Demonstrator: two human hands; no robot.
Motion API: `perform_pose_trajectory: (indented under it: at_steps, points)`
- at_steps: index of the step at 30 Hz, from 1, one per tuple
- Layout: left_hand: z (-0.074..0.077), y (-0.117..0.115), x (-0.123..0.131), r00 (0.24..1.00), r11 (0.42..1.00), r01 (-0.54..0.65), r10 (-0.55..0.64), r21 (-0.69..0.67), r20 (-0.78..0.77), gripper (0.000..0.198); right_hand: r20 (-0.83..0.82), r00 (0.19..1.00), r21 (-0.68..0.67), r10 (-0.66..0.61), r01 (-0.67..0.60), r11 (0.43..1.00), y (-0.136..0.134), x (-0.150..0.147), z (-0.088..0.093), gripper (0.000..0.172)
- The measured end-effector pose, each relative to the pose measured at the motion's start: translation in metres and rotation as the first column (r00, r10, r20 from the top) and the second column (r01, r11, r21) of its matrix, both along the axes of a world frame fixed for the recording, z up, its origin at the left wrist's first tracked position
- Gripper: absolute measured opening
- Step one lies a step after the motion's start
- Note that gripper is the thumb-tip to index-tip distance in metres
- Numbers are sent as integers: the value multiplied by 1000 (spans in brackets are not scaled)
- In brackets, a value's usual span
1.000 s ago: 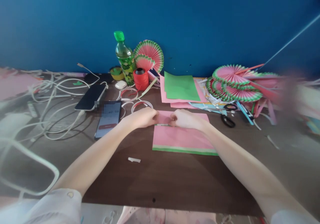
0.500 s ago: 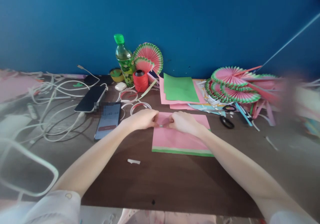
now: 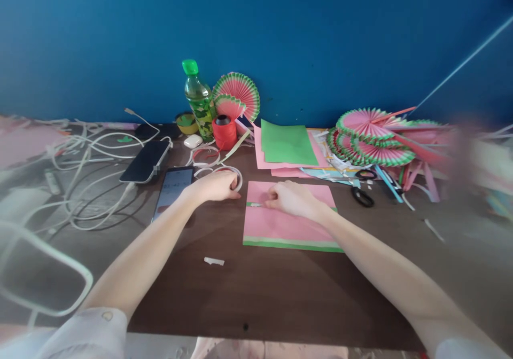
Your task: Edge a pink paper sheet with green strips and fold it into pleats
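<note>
A pink paper sheet (image 3: pixel 288 228) with a green-and-white lower edge lies flat on the table. Across its upper part runs a narrow green band, and a small white piece (image 3: pixel 255 205) sits at the band's left end. My right hand (image 3: pixel 294 198) rests on the sheet over this band, fingers curled and closed; what they pinch is hidden. Just left of the sheet is my left hand (image 3: pixel 218 186), its fingers bent together beside a roll of white tape (image 3: pixel 239 179). Whether it touches the roll, I cannot tell.
A green-capped bottle (image 3: pixel 199 102), a red thread spool (image 3: pixel 224 134) and folded paper fans (image 3: pixel 368 134) stand along the blue wall. Green paper (image 3: pixel 288 142), scissors (image 3: pixel 363 196), phones (image 3: pixel 146 161) and white cables (image 3: pixel 80 172) surround the work. A white scrap (image 3: pixel 214 262) lies in front.
My left hand has moved left, off the pink sheet, to the tape roll. The white piece and the green band's left end now show. My right hand stays on the sheet.
</note>
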State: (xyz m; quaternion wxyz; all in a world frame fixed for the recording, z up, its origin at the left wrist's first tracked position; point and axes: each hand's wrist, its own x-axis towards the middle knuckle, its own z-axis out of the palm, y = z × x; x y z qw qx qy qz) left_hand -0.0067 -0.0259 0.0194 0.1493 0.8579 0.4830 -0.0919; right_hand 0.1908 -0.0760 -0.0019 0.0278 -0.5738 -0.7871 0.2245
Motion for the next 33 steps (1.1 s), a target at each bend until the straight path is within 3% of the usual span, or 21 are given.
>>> perform_pose_trajectory:
  at_steps: [3,7,10,12,18,23,26,33]
  points:
    - [3,-1,0,997,998,-9,13,-56,76,13,-51,998,2,40,-40,999,-3,-1,1,23]
    - [18,-5,1,939,976,-25,97,-215,329,16,-137,989,-42,62,-69,997,-1,3,6,21]
    - [30,-11,5,886,952,39,108,-304,451,22,-210,977,-72,37,-53,996,3,11,17,18]
    - [34,-15,8,846,927,124,88,-354,526,25,-281,960,-1,11,-12,1000,4,17,26,17]
    - [30,-21,15,723,779,318,170,-541,670,26,-479,874,169,-87,188,968,0,24,42,16]
    - [26,-25,18,682,678,403,224,-614,696,43,-538,843,133,-27,117,984,-5,23,44,13]
    - [24,-28,20,670,681,412,224,-605,708,54,-559,829,155,-12,119,981,-10,21,46,13]
    - [18,-31,27,554,737,409,268,-537,789,52,-598,796,310,93,123,943,-20,14,49,18]
